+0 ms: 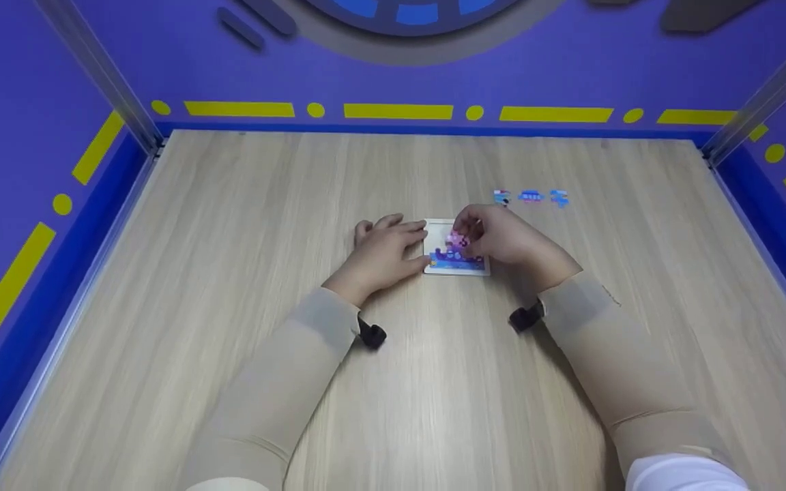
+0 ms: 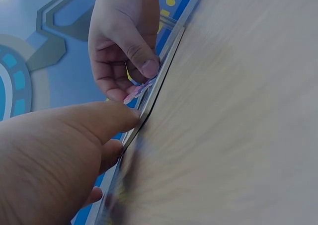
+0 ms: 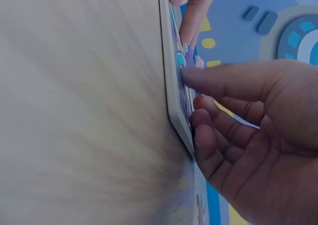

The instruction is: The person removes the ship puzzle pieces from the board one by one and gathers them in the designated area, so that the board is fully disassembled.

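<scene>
A small square puzzle board (image 1: 437, 237) with a pale frame lies flat on the table. Blue and purple pieces (image 1: 453, 262) fill its lower part, while pale backing shows at the upper left. My left hand (image 1: 389, 251) rests at the board's left side, fingers spread and fairly straight, its thumb (image 2: 121, 116) touching the frame. Over the right half of the board, my right hand (image 1: 507, 235) pinches a pink puzzle piece (image 1: 456, 239) between thumb and fingers. In the left wrist view this pink piece (image 2: 133, 94) is tilted against the board, partly hidden by the fingers.
Three loose puzzle pieces lie in a row beyond the right hand: a multicoloured one (image 1: 501, 197), a blue one (image 1: 531, 196) and a light blue one (image 1: 559, 198). Blue-purple panels (image 1: 400, 85) wall the wooden table (image 1: 263, 204) at the back and both sides.
</scene>
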Action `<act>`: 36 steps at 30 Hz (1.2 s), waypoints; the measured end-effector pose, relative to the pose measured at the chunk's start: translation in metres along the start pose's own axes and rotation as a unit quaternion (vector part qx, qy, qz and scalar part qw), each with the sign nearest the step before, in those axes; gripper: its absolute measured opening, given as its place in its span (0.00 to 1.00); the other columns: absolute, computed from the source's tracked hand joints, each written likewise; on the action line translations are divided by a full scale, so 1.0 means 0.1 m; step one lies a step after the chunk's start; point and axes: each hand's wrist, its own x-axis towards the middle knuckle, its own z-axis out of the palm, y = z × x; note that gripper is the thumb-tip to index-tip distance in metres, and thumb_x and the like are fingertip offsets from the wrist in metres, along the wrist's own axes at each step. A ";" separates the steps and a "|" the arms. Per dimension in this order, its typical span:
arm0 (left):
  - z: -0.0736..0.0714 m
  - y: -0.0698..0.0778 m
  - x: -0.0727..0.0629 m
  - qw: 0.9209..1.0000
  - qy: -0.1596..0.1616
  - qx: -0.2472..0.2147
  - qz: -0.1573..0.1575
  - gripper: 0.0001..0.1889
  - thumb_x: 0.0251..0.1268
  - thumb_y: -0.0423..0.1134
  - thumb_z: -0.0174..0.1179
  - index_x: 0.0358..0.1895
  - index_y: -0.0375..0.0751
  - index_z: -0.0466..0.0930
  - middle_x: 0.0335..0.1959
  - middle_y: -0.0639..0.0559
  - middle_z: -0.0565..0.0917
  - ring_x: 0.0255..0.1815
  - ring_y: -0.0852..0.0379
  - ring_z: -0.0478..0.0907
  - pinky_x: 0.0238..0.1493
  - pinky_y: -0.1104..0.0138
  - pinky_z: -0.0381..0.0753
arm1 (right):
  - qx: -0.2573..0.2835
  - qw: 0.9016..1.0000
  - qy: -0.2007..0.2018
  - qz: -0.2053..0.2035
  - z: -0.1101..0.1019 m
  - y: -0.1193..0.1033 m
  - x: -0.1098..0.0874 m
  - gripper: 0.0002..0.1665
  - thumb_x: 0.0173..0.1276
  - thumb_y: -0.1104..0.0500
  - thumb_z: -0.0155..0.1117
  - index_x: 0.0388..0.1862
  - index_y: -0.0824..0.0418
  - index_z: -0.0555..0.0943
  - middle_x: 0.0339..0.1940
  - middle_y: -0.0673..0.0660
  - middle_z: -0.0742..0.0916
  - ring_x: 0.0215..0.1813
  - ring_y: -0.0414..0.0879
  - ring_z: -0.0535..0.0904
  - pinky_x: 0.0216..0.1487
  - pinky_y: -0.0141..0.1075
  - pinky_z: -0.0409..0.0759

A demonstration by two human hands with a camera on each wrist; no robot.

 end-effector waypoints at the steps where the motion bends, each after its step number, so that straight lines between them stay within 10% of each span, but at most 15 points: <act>1: 0.00 0.00 0.00 1.000 0.000 -0.001 0.000 0.33 0.82 0.61 0.65 0.82 0.52 0.80 0.88 0.60 0.73 0.95 0.44 0.59 0.86 0.34 0.51 | -0.003 1.000 0.001 0.000 0.00 0.00 0.00 0.20 0.73 0.67 0.78 0.61 0.60 0.86 0.55 0.60 0.87 0.54 0.53 0.80 0.56 0.43 0.80; 36: 0.00 0.00 0.02 1.000 0.003 -0.002 0.003 0.33 0.81 0.60 0.66 0.81 0.50 0.81 0.88 0.59 0.74 0.94 0.43 0.60 0.86 0.33 0.50 | 0.049 0.997 0.033 -0.045 0.00 0.01 0.01 0.08 0.78 0.65 0.73 0.53 0.59 0.90 0.51 0.58 0.88 0.54 0.53 0.86 0.57 0.39 0.82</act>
